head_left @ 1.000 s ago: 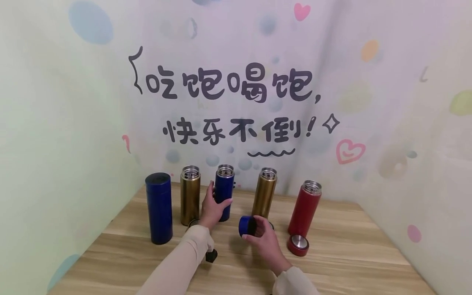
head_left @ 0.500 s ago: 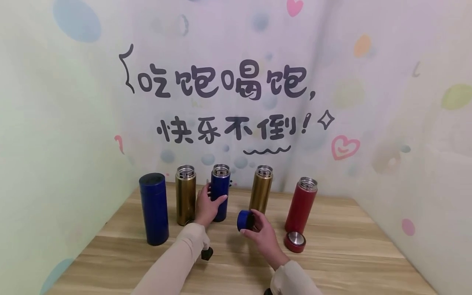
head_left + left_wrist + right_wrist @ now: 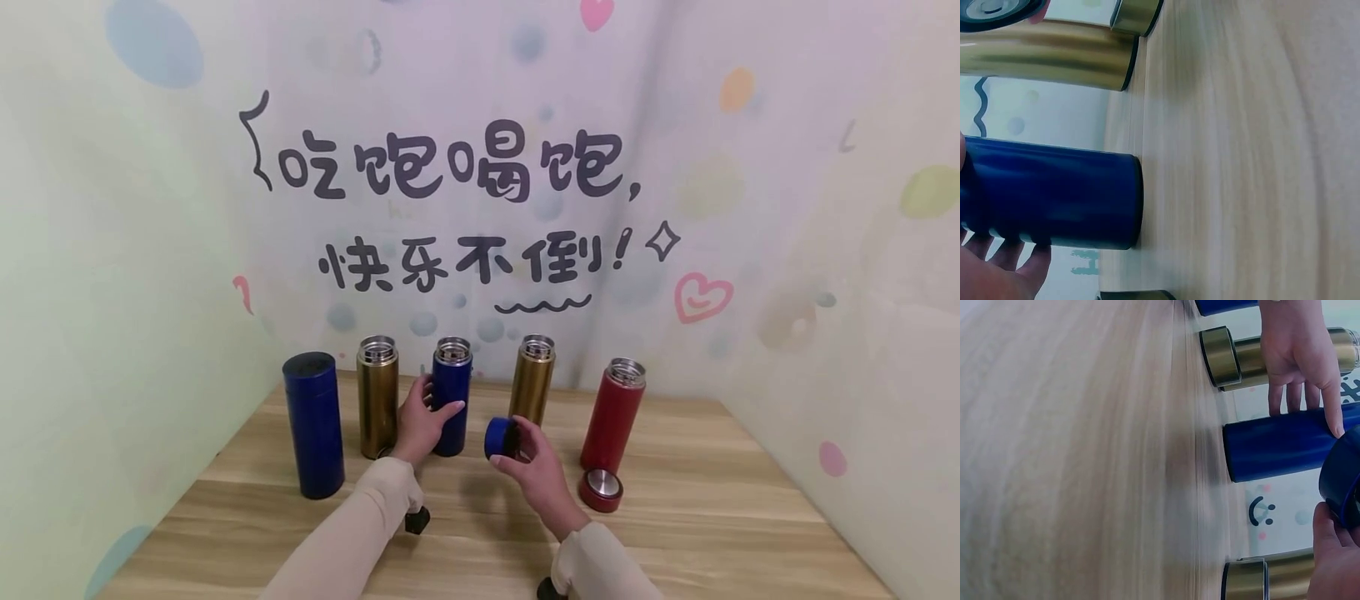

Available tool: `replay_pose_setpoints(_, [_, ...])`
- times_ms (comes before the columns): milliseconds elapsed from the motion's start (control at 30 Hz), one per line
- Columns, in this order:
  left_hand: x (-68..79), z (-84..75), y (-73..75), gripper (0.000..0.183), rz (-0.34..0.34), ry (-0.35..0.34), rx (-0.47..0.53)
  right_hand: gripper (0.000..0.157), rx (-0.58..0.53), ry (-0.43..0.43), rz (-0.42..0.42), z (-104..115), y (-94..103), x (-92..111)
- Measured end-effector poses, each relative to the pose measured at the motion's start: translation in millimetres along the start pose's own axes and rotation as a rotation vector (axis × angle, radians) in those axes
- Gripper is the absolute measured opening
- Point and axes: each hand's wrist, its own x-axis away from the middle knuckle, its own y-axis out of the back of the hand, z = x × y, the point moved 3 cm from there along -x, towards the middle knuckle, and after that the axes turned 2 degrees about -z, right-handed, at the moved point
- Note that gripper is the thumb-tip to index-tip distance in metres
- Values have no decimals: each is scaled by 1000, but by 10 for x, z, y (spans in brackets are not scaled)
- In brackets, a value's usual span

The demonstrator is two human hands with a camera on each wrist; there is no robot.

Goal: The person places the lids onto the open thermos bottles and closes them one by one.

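My left hand [image 3: 420, 425] grips an uncapped blue thermos bottle [image 3: 452, 396] round its body, fingers on the far side and thumb in front. The bottle stands upright, its steel mouth bare. In the left wrist view its dark base [image 3: 1138, 203] shows near the tabletop; whether they touch I cannot tell. To the right, my right hand [image 3: 543, 477] pinches a blue lid [image 3: 496, 438] between thumb and fingers, tilted on its side and apart from the bottle. The right wrist view has this lid [image 3: 1337, 472] close to the left thumb.
An uncapped gold bottle [image 3: 378, 400] stands left, another gold bottle [image 3: 533, 379] right. Gold lids [image 3: 1218, 357] sit before them. A capped blue bottle [image 3: 315, 433] is far left. At right, a red bottle [image 3: 613, 417] stands behind its red lid [image 3: 601, 492].
The view has shifted a little. Over the last half second the held blue bottle has come slightly nearer and to the right. The lid in my right hand has risen slightly.
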Motion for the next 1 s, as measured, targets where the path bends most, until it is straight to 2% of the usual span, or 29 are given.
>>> replay_pose_setpoints(233, [52,7,2,71,17,16,-8,70,-10,3,-3,-2,2,-18])
replay_pose_setpoints(567, [166,-43,-13,73,54,31,34,72,-40,-16,-22,52,12,-67])
replay_pose_setpoints(933, [287,-68,-64,70,62,1,89,73,-89,-3,-99,187,-21,-115])
replay_pose_setpoints(1000, [301,-74,-68,70,57,0,78,74,-101,4,-115,150,-37,-139])
